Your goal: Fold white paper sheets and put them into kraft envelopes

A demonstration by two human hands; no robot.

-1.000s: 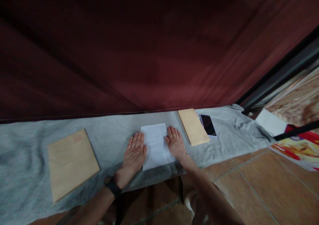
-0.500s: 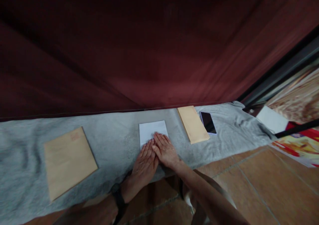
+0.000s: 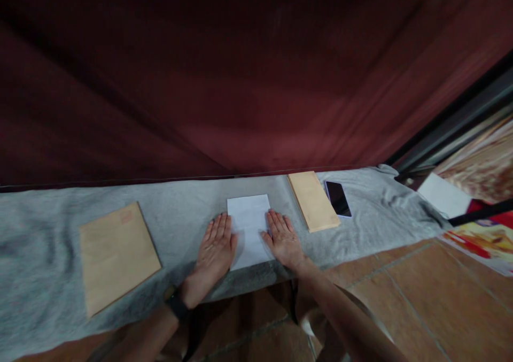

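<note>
1. Nearest: both forearms come up from the lower edge over a tiled floor (image 3: 401,287). A dark wristband (image 3: 175,305) sits on the left wrist.
2. Left hand (image 3: 213,248): flat, palm down, fingers straight and close together, holding nothing. It rests on the grey cloth (image 3: 48,233) at the left edge of the white paper (image 3: 249,228), thumb side touching or just over that edge; cannot tell which.
3. Right hand (image 3: 284,238): likewise flat and spread-free, palm down, gripping nothing. It presses at the paper's right edge, thumb lying on the sheet.
4. White paper: lies flat between the two hands, near edge at the cloth's front border. Long axis runs away from the person, near to far, with a slight lean to the left at the far end. It looks compact, possibly folded; no crease line is resolvable.
5. Progress, judged: the sheet lies smooth and pressed flat on both sides. It is not inside any envelope; neither envelope is touched.
6. Left of the left hand, well apart: a large brown envelope (image 3: 118,255), flat, faint red mark at its far corner.
7. Beyond and right of the right hand: a narrower brown envelope (image 3: 313,200), long axis also near to far. Just beside it on the right, a dark phone (image 3: 339,199), screen up.
8. Farthest: a dark red curtain (image 3: 240,73) hangs behind the cloth.
</note>
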